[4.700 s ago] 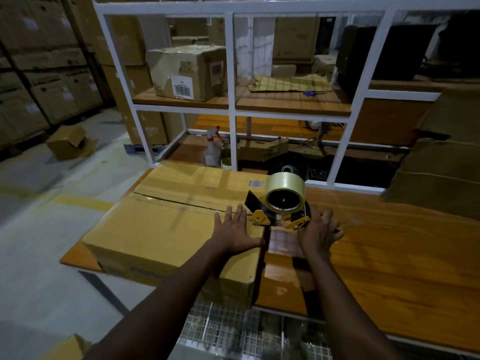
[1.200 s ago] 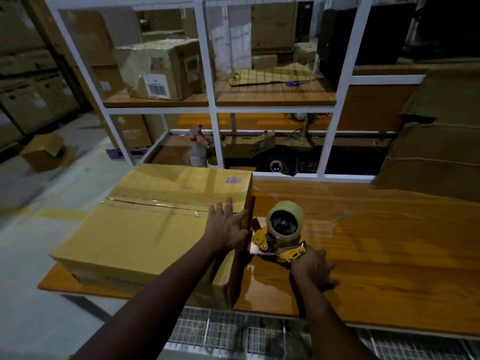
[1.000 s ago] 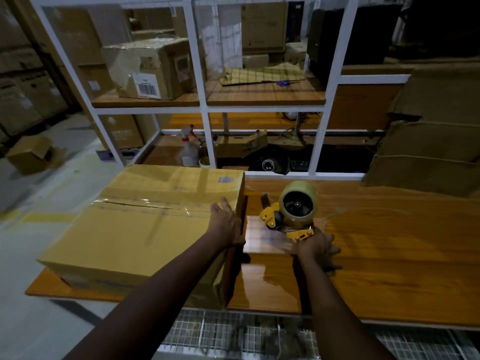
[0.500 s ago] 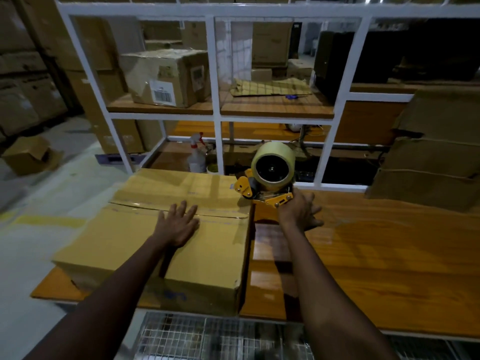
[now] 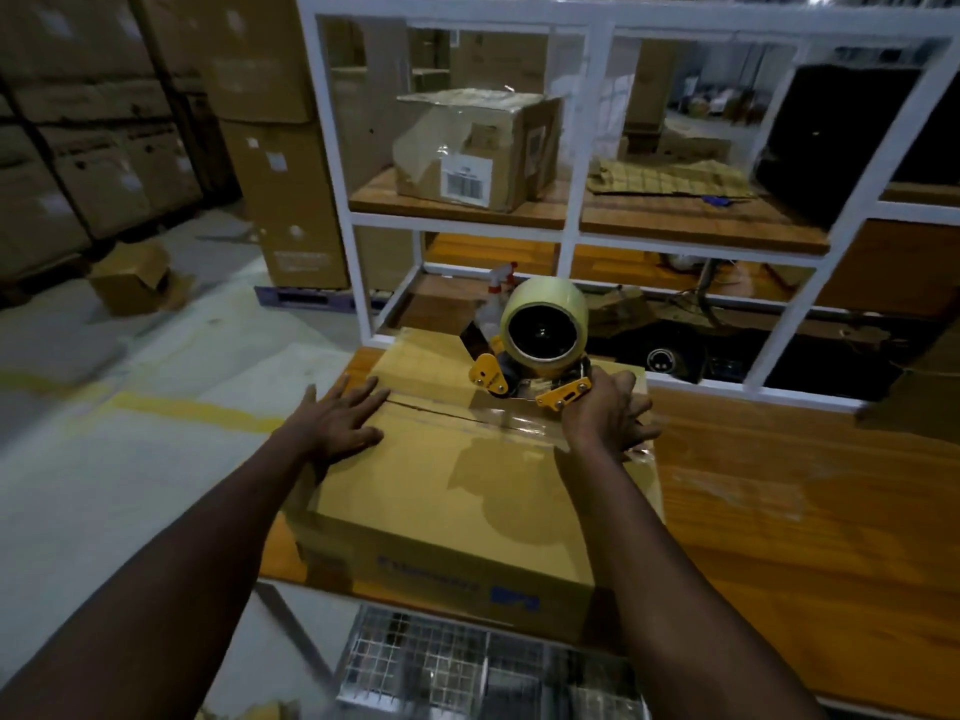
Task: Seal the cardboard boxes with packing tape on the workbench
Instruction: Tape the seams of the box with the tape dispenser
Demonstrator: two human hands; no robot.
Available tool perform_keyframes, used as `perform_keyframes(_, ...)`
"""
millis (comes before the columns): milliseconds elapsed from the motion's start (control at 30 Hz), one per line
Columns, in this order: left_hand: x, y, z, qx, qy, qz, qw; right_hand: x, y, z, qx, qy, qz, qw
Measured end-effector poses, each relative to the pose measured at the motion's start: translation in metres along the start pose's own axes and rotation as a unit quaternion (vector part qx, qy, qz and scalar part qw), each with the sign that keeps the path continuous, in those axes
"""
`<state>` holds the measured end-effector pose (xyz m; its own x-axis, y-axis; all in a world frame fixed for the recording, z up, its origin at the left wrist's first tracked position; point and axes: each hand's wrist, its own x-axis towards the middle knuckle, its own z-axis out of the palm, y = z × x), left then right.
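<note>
Cardboard is lying under your left hand [image 5: 337, 426], which you are pressing flat, fingers spread, on the lid of the box [image 5: 457, 491] beside its centre seam. Your right hand [image 5: 602, 418] is gripping the yellow tape dispenser [image 5: 540, 356] on that seam near the lid's right edge, with clear tape [image 5: 519, 423] glinting beneath it. That box is sitting at the left end of the workbench [image 5: 789, 511].

The cardboard box [image 5: 467, 491] sits at the left end of the workbench [image 5: 805, 511], tape dispenser [image 5: 537, 356] on top, shelving [image 5: 569, 226] behind.
</note>
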<state>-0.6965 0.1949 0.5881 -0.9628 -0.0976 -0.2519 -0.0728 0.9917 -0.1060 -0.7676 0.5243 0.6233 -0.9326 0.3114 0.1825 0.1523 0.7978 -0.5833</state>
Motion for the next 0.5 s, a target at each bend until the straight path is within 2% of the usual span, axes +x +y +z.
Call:
perform_keyframes(133,0.0,-0.003,0.013,-0.129,0.028,0.0,0.991,-0.014,-0.028,0.018,-0.025,0.013,-0.011,1.0)
perform_keyframes(300,-0.017,0.037,0.028,-0.268,0.059,-0.039,0.961,-0.029,-0.042,0.029,-0.036,0.049,-0.03,0.998)
perform_keyframes(400,-0.036,0.08,0.038,-0.271,0.064,-0.037,0.96,-0.03,-0.04,0.029,-0.066,0.066,-0.05,0.994)
perform_keyframes(500,-0.047,0.095,0.049,-0.22,0.084,0.026,0.972,-0.03,-0.035,0.026,-0.076,0.069,-0.054,0.993)
